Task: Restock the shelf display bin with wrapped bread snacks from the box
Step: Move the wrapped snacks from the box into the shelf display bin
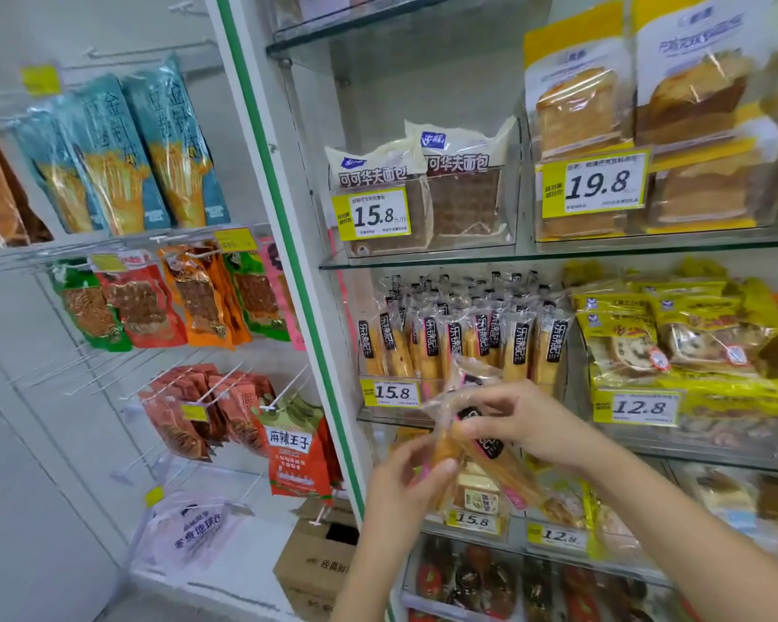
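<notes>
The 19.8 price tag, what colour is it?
The price tag is yellow with a white panel and black digits; head view shows it best.

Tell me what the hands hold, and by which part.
Both hold the wrapped bread snacks: the left hand grips the lower end, the right hand pinches them higher up.

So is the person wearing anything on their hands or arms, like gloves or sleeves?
No. The left hand and right hand are bare, without gloves, and I see no rings. The left forearm and right forearm are uncovered as far as the picture shows: no sleeve, watch or bracelet.
</notes>
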